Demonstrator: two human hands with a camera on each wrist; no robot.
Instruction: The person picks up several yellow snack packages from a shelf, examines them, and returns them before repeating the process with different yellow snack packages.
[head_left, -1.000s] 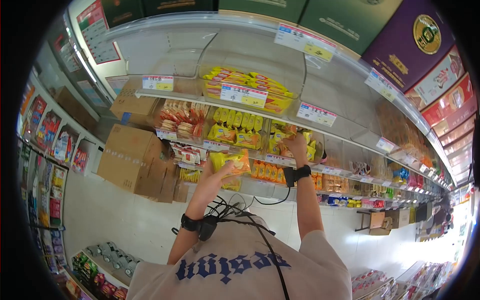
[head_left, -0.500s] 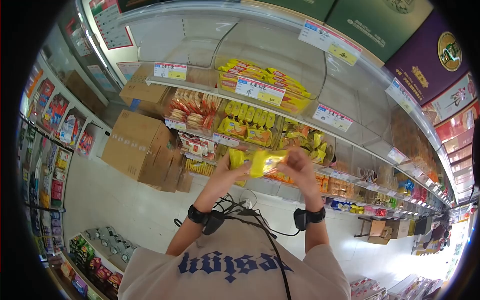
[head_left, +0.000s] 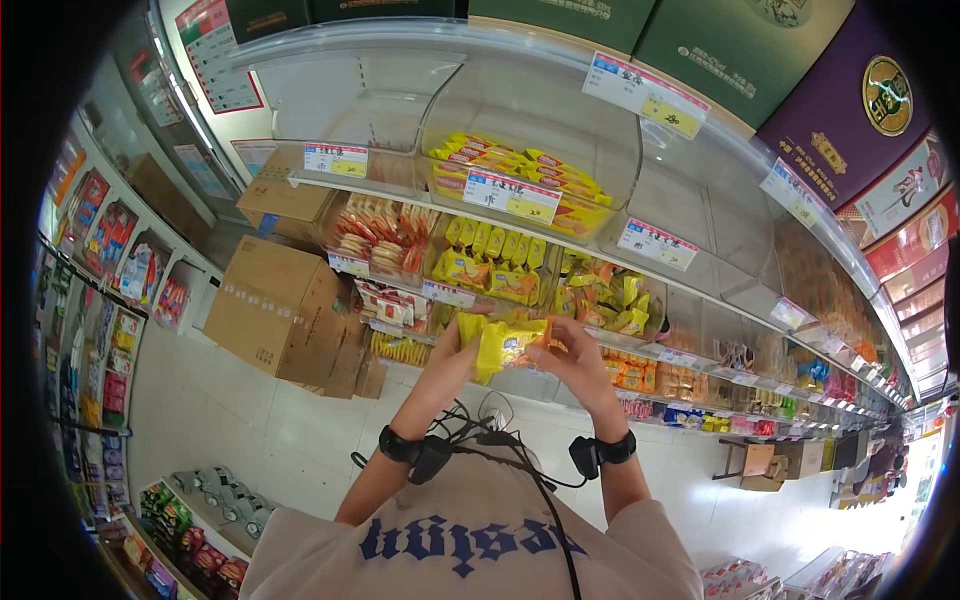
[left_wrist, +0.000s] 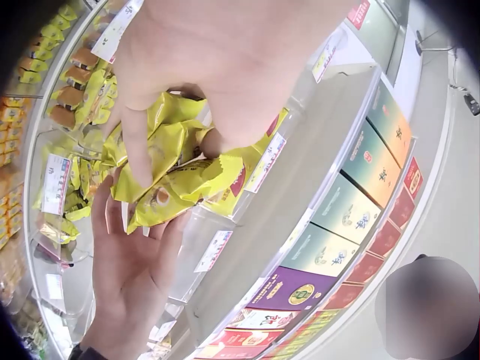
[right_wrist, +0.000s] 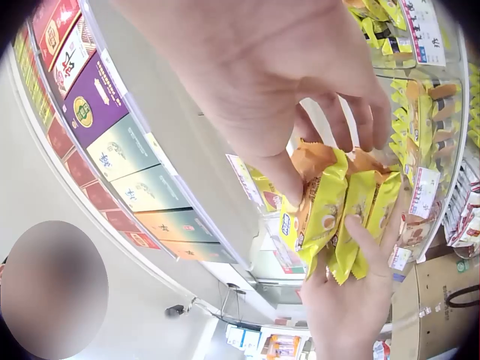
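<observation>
Several yellow-and-orange snack packets (head_left: 508, 343) are bunched side by side between the two hands, in front of the shelves. My left hand (head_left: 447, 372) grips them from one side; in the right wrist view its thumb (right_wrist: 364, 241) lies across the packets (right_wrist: 324, 217). With thumb and fingers, my right hand (head_left: 583, 374) holds their orange ends. The left wrist view shows the left hand (left_wrist: 217, 64) over the yellow ends and the right hand (left_wrist: 135, 274) beneath. The packets partly hide the fingertips.
Clear bins hold similar yellow packets (head_left: 605, 298) and red-and-white packs (head_left: 380, 238), with price labels (head_left: 657, 243) along the shelf edges. Cardboard boxes (head_left: 262, 305) stand at the left. Green and purple boxes (head_left: 835, 115) line the top shelf. Black cables (head_left: 480, 430) hang between the forearms.
My right hand has come out of the yellow-packet bin, bringing a packet to those in the left hand. Both hands now hold the bunch together.
</observation>
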